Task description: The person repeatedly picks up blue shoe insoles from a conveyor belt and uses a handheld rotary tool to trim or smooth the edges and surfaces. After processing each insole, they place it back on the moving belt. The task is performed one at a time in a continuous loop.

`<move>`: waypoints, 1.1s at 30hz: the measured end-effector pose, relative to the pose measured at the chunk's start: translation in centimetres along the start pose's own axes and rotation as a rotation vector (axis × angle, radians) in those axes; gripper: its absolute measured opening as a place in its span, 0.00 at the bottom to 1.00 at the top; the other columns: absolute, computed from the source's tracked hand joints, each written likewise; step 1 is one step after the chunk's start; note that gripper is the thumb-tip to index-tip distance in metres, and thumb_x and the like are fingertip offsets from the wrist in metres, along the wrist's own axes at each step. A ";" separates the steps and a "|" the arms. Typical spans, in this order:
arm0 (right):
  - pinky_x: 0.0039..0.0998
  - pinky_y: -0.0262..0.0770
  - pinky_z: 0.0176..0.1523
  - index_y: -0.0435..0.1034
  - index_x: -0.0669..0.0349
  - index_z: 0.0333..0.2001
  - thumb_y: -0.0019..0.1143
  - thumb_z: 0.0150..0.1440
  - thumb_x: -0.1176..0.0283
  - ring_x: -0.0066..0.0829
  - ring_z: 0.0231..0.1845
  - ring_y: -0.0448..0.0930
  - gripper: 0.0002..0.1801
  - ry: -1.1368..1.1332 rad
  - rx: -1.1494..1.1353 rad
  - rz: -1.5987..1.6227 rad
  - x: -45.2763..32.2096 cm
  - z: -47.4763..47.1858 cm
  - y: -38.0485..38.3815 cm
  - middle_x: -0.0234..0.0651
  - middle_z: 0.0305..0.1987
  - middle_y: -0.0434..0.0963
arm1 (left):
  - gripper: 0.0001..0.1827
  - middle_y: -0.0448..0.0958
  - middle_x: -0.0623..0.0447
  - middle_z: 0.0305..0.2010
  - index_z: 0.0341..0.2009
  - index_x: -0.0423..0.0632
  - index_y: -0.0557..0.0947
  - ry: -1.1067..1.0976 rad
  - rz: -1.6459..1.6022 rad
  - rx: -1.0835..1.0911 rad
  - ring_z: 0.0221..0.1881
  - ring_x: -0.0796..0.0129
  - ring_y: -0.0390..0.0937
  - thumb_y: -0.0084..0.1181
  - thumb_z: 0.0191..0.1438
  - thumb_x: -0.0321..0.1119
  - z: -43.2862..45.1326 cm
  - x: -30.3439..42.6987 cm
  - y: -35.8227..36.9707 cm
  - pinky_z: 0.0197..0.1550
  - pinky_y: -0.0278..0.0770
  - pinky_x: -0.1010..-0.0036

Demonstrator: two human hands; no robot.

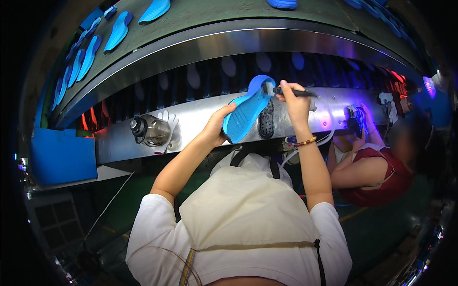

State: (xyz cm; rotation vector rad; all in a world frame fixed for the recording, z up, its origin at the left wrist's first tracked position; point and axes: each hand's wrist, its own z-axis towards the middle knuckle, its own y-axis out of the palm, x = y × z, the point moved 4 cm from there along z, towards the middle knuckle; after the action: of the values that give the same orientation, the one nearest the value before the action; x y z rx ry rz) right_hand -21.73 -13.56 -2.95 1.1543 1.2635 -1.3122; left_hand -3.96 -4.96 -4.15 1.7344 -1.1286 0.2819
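My left hand (pixel 215 125) grips a blue shoe sole (pixel 247 109) by its lower left edge, tilted above a metal ledge. In my right hand (pixel 296 103) is a brush (pixel 291 92) with a dark handle, its pale bristles against the inner face of the sole near the upper end. A dark perforated shoe piece (pixel 266 121) lies on the ledge between the sole and my right wrist. Its upper part is partly hidden.
A dark-lidded bottle (pixel 152 130) stands on the metal ledge (pixel 189 114) beside a white glove (pixel 171 123). Beyond, blue soles (pixel 119 30) lie on a green conveyor belt (pixel 214 14). At right a co-worker (pixel 372 168) handles a shoe piece; a pale hose (pixel 331 121) hangs nearby.
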 end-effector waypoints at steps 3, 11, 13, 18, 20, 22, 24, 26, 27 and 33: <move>0.20 0.70 0.37 0.72 0.68 0.33 0.57 0.48 0.62 0.20 0.29 0.74 0.17 -0.117 0.046 -0.106 1.7 -2.0 1.0 0.33 0.28 0.75 | 0.26 0.70 0.44 0.46 0.54 0.43 0.61 -0.046 -0.165 -0.025 0.46 0.58 0.71 0.42 0.53 0.44 0.6 -1.0 0.4 0.47 0.71 0.64; 0.31 0.72 0.42 0.70 0.72 0.35 0.58 0.45 0.68 0.44 0.38 0.76 0.17 -0.420 -0.149 -0.395 -2.2 -7.4 3.5 0.53 0.37 0.74 | 0.25 0.70 0.44 0.46 0.49 0.41 0.66 0.003 -0.212 0.023 0.46 0.59 0.71 0.46 0.50 0.44 1.1 -0.6 -0.2 0.49 0.69 0.64; 0.30 0.72 0.41 0.71 0.72 0.34 0.56 0.47 0.70 0.40 0.37 0.77 0.15 -0.361 -0.199 -0.320 -2.9 -7.6 2.5 0.50 0.35 0.75 | 0.26 0.70 0.44 0.45 0.49 0.40 0.66 0.012 -0.212 0.033 0.45 0.58 0.71 0.46 0.50 0.45 1.5 -0.4 -1.2 0.49 0.69 0.64; 0.32 0.71 0.43 0.70 0.71 0.28 0.32 0.57 0.65 0.36 0.34 0.77 0.21 -0.034 -0.434 0.370 -4.0 -6.5 -3.2 0.49 0.30 0.76 | 0.33 0.66 0.40 0.51 0.55 0.39 0.61 0.084 -0.027 -0.239 0.49 0.54 0.69 0.46 0.49 0.47 -0.3 2.9 -1.9 0.49 0.68 0.62; 0.30 0.70 0.42 0.70 0.72 0.31 0.27 0.60 0.60 0.34 0.34 0.76 0.26 0.044 -0.179 0.771 -4.5 -6.3 -5.8 0.51 0.33 0.75 | 0.35 0.65 0.38 0.52 0.55 0.36 0.60 0.195 0.030 -0.297 0.50 0.52 0.68 0.45 0.48 0.48 -1.7 6.0 0.0 0.51 0.66 0.59; 0.27 0.71 0.41 0.69 0.70 0.32 0.27 0.60 0.59 0.33 0.35 0.76 0.26 0.018 -0.087 0.803 -3.5 -6.0 -7.9 0.50 0.35 0.75 | 0.33 0.65 0.37 0.51 0.54 0.33 0.60 0.389 -0.006 -0.302 0.50 0.47 0.67 0.38 0.51 0.47 -2.2 9.7 1.8 0.52 0.65 0.57; 0.26 0.71 0.41 0.69 0.70 0.34 0.28 0.60 0.59 0.32 0.35 0.76 0.25 0.006 -0.036 0.798 -3.1 -5.9 -8.6 0.50 0.35 0.75 | 0.31 0.64 0.36 0.52 0.54 0.33 0.59 0.511 -0.033 -0.474 0.51 0.45 0.65 0.33 0.53 0.46 -1.6 13.5 4.0 0.53 0.63 0.54; 0.25 0.72 0.39 0.68 0.70 0.37 0.30 0.60 0.59 0.31 0.37 0.76 0.24 0.081 0.087 0.780 -2.5 -5.9 -8.8 0.48 0.39 0.74 | 0.30 0.60 0.36 0.55 0.55 0.37 0.58 0.594 -0.236 -0.516 0.55 0.44 0.60 0.29 0.54 0.47 1.6 16.7 4.5 0.55 0.58 0.48; 0.24 0.71 0.39 0.67 0.69 0.39 0.32 0.60 0.59 0.30 0.39 0.75 0.23 0.067 0.081 0.754 -2.7 -6.0 -8.8 0.47 0.42 0.73 | 0.30 0.57 0.37 0.57 0.55 0.39 0.58 0.662 -0.437 -0.280 0.58 0.45 0.57 0.28 0.54 0.47 3.2 18.0 4.3 0.55 0.55 0.45; 0.22 0.70 0.39 0.65 0.71 0.44 0.41 0.57 0.65 0.31 0.38 0.75 0.18 0.037 -0.018 0.731 -1.5 -7.7 -10.0 0.49 0.46 0.70 | 0.27 0.61 0.44 0.57 0.55 0.43 0.62 0.659 -0.047 -0.090 0.59 0.53 0.57 0.33 0.56 0.47 11.0 17.2 9.3 0.56 0.56 0.58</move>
State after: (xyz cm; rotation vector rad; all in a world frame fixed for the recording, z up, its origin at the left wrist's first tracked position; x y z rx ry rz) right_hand -31.36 -5.59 -0.56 1.4452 0.7490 -0.7296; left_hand -5.41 -24.18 7.33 1.4232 -0.6055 0.7020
